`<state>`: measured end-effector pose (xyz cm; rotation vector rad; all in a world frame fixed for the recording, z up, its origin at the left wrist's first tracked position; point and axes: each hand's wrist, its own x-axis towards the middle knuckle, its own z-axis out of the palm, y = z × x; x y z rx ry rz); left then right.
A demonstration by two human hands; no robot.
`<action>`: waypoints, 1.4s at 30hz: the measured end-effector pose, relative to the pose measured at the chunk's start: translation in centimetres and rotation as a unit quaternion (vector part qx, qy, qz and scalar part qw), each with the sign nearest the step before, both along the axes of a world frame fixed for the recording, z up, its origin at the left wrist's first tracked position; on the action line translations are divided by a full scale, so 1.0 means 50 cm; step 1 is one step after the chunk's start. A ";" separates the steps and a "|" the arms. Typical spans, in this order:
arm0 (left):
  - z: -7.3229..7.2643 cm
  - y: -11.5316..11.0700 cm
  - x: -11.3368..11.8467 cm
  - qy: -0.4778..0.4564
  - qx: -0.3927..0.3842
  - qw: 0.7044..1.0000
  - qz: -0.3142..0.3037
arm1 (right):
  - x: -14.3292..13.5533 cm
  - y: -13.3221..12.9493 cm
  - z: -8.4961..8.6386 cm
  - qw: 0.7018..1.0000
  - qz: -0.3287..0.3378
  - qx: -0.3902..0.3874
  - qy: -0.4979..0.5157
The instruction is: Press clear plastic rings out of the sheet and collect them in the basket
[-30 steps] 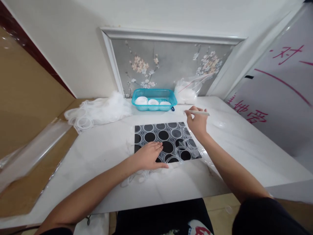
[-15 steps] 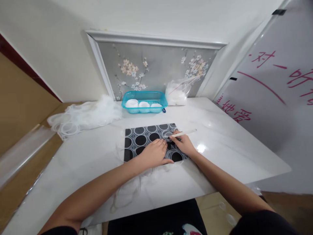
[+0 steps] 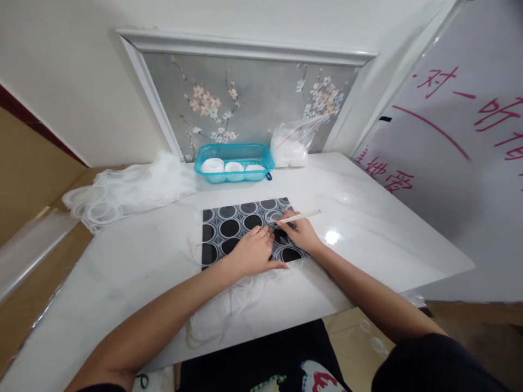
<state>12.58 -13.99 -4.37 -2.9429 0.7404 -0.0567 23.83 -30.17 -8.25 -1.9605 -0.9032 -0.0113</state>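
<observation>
My left hand (image 3: 254, 250) lies flat on a dark board (image 3: 230, 227) patterned with black circles and pale rings, its thumb stretched out along the near edge. Pinched in the fingers of my right hand (image 3: 303, 233) is a slim white pen-like tool (image 3: 304, 215), slanting up to the right. Its working tip is close to one of the circles and too small to make out. Thin see-through plastic strips (image 3: 241, 296) lie in loose curls in front of the board, partly beneath my left forearm.
Behind the board stands a blue plastic basket (image 3: 233, 178) holding white round pieces. A clear bag (image 3: 291, 147) with white contents leans by the wall. Tangled white rings (image 3: 134, 185) are heaped at the left. A whiteboard (image 3: 445, 218) with red writing borders the right side.
The whole scene has shifted slightly up and left in view. Both hands stay on the board, and the white tool remains in my right hand.
</observation>
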 end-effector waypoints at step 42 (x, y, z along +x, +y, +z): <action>0.008 0.019 0.026 0.060 -0.081 0.995 0.027 | 0.059 -0.088 -0.009 0.995 -0.062 0.034 0.074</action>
